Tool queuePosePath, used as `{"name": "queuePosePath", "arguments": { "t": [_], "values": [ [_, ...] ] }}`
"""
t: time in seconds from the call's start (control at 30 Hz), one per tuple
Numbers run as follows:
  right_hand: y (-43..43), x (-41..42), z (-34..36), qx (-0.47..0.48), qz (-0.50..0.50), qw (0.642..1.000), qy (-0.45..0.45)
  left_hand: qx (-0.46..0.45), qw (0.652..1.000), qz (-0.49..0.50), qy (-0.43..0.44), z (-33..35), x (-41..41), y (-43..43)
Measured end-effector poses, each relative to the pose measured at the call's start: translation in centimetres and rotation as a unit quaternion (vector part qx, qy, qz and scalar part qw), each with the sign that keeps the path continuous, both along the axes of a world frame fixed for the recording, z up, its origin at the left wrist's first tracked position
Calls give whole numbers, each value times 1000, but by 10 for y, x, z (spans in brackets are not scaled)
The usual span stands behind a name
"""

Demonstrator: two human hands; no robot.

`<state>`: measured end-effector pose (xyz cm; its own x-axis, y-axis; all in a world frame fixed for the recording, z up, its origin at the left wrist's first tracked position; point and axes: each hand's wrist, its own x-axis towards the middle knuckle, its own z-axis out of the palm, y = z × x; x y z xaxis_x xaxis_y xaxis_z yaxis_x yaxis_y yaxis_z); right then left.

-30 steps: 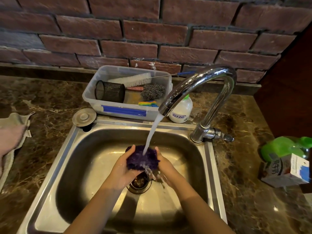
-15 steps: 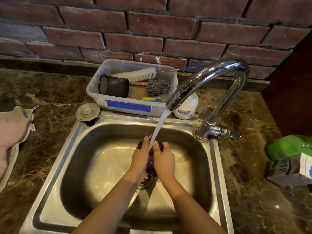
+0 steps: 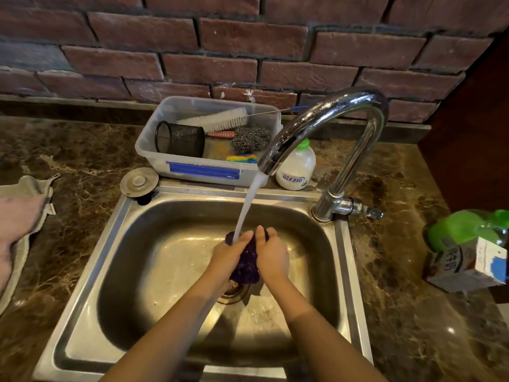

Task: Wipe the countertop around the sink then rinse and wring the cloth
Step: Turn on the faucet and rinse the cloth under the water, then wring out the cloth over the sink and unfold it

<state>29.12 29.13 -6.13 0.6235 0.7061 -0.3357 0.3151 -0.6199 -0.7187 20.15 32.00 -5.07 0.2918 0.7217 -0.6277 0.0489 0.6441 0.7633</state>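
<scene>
A dark purple cloth (image 3: 246, 264) is bunched between my two hands over the drain of the steel sink (image 3: 91, 260). My left hand (image 3: 230, 256) grips its left side and my right hand (image 3: 272, 257) presses against its right side, palms facing each other. Water runs from the chrome faucet (image 3: 325, 117) and lands on the cloth's top and my left fingers. Most of the cloth is hidden by my hands. The brown marble countertop (image 3: 82, 166) surrounds the sink.
A clear plastic bin (image 3: 154, 153) with a brush, mesh cup and steel scourer stands behind the sink, a white soap bottle (image 3: 296, 168) beside it. A drain plug (image 3: 139, 181) rests at the sink's back left corner. A grey towel (image 3: 24, 216) lies left; a green sprayer (image 3: 465, 227) and carton (image 3: 465, 264) stand right.
My hands have closed together around the cloth, which was spread wider between them a second ago; it now hangs squeezed into a narrow bundle. Water keeps running.
</scene>
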Motion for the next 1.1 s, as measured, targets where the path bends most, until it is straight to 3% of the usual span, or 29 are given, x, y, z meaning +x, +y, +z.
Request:
{"name": "queuePosePath", "arguments": {
  "t": [0.13,0.2,0.33,0.43,0.5,0.7,0.8,0.9,1.03,1.1],
  "values": [
    [-22,26,-7,-52,71,996,-19,6,1000,-16,5,3,-6,3],
    [-40,43,-4,-25,73,997,-31,18,1000,-18,3,4,-10,3],
    [-74,83,26,84,-85,990,-70,12,999,-26,28,4,-15,1],
    [-80,115,50,107,-200,969,-99,8,1000,-17,20,10,-17,0],
    [-76,131,60,109,-218,966,-91,15,1000,-21,18,15,-20,-1],
    [-70,135,64,137,-169,970,-105,60,997,-49,30,28,-28,-8],
    [-70,130,62,138,-142,978,-61,68,996,-50,39,32,-28,-14],
    [-77,100,57,159,-133,975,-76,56,998,-38,-4,39,-26,-19],
    [-96,7,41,232,93,967,50,-71,990,44,-111,54,-17,-31],
    [-96,-13,36,254,148,950,100,-94,984,54,-139,59,-11,-38]
  ]
}}
